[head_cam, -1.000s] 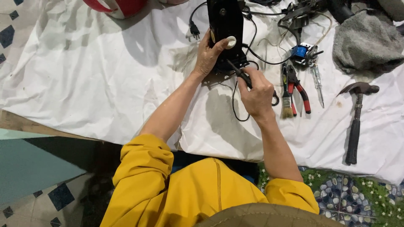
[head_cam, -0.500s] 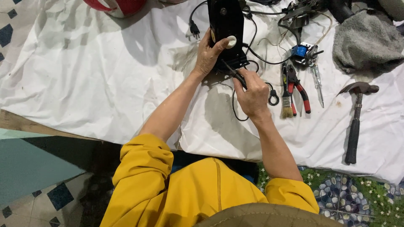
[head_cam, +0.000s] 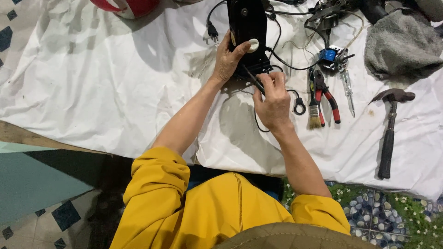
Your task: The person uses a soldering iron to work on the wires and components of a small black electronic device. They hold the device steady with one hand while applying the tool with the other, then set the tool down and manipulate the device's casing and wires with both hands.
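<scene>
Hammer (head_cam: 389,131) right of pliers (head_cam: 326,94)

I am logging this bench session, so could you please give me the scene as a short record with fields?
surface: white cloth
left hand: steadies the black device, thumb by its white knob
right hand: grips a slim dark tool pointed at the device's lower edge
right of hands: small brush, red-handled pliers, screwdriver, hammer
far right: grey cloth
clothing: yellow sleeves

A yellow top with sleeves pushed above the elbows, forearms bare, and a quilted olive-brown cap brim.
</scene>
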